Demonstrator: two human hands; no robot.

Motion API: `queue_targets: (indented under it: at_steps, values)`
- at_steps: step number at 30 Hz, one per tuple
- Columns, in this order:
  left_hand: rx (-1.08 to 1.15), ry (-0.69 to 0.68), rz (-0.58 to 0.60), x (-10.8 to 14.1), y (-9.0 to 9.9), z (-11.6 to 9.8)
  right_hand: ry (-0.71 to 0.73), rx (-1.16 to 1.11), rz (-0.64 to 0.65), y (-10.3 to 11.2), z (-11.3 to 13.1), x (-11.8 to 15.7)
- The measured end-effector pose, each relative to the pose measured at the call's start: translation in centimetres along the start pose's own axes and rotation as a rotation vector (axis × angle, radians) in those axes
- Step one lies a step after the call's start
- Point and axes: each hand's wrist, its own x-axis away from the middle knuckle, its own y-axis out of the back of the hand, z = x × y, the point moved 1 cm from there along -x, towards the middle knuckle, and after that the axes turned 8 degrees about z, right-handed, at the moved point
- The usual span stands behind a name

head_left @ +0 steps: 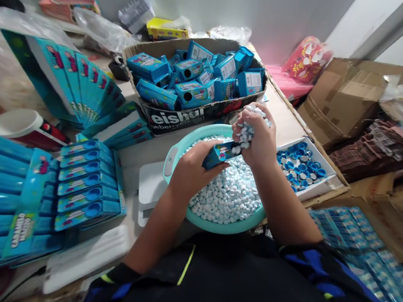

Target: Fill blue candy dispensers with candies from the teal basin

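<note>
My left hand (192, 169) is closed around a small blue candy box (219, 154), held tilted over a turquoise basin (226, 228). Small pale blue and white candies (224, 201) fill the basin. Right beside the box's end, my right hand (258, 134) is closed on a handful of the same candies, some showing between its fingers and at the box's opening. Behind the basin stands an open carton (187, 119) heaped with blue boxes (192, 95).
To the right, a white tray (326, 186) holds blue and white caps. Blue display packs of boxes (88, 180) stand at the left, near a white scale (149, 188) and a white-lidded tub (18, 122). Brown cartons (344, 96) and plastic-wrapped packs (358, 233) lie at the right.
</note>
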Motion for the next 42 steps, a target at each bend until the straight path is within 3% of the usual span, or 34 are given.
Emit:
queue_targets:
  at_steps: [16, 31, 38, 42]
  values:
    - [0.108, 0.136, 0.063, 0.1, -0.1, 0.4, 0.009, -0.031, -0.016, 0.4, -1.0, 0.4]
    - [0.085, 0.113, 0.07, 0.1, -0.1, 0.5, 0.023, -0.062, 0.011, 0.3, -1.0, 1.0]
    - [-0.002, -0.04, 0.075, 0.3, -0.3, 0.3, 0.037, -0.05, 0.076, 0.5, -1.4, 1.0]
    - [0.03, 0.011, 0.04, 0.2, -0.3, 0.6, 0.044, -0.048, 0.11, 0.5, -1.4, 0.9]
